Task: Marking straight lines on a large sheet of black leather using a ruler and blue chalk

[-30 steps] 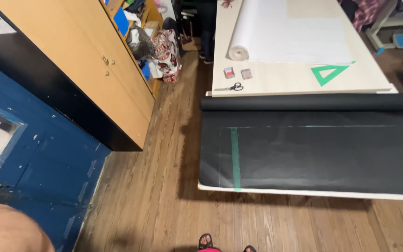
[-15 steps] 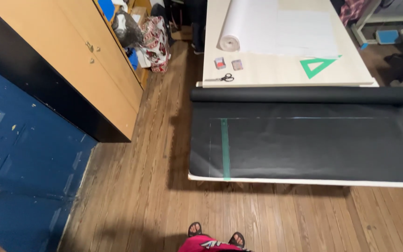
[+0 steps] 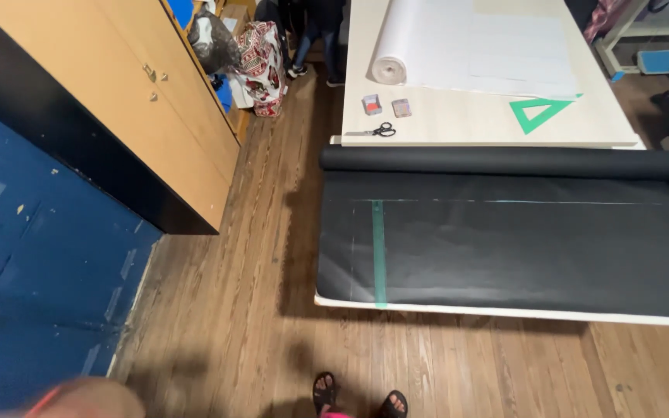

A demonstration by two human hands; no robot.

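Grip can't really be called here. Only a blurred, skin-toned shape with a red band (image 3: 87, 399) is seen at the bottom left edge. It's probably part of the left hand or arm, but whether anything is clenched or let go can't be told. The right hand isn't shown at all.

Going left to right: a scuffed blue panel (image 3: 48, 271) and a wooden cabinet (image 3: 118, 101) are passed first, with a patterned bag (image 3: 261, 66) dumped on the floor beyond the cabinet. A sandalled foot (image 3: 324, 389) is planted on the wood floor (image 3: 234, 310), just short of the table edge (image 3: 505, 313).

The black sheet (image 3: 520, 248) is laid flat over the near table, well apart from the blurred shape. A green tape strip (image 3: 379, 255) is run across it near its left end, and the rest is wound up in a black roll (image 3: 505, 161) at the far side. Behind that, scissors (image 3: 377, 131), two small boxes (image 3: 372, 104), a white paper roll (image 3: 389, 68) and a green triangle ruler (image 3: 540, 114) are laid out on the pale table.

Risks, as a guess:
- **Sheet dragged:** it runs right to the near edge, so it could be pulled askew by a hip or sleeve, and the tape line thrown off.
- **Roll set loose:** it could be nudged into unwinding.
- **Scissors knocked off:** they're parked near their table's edge, so a careless reach could send them to the floor.
- **Tripping:** the bag clutter could be caught by a foot in that aisle.
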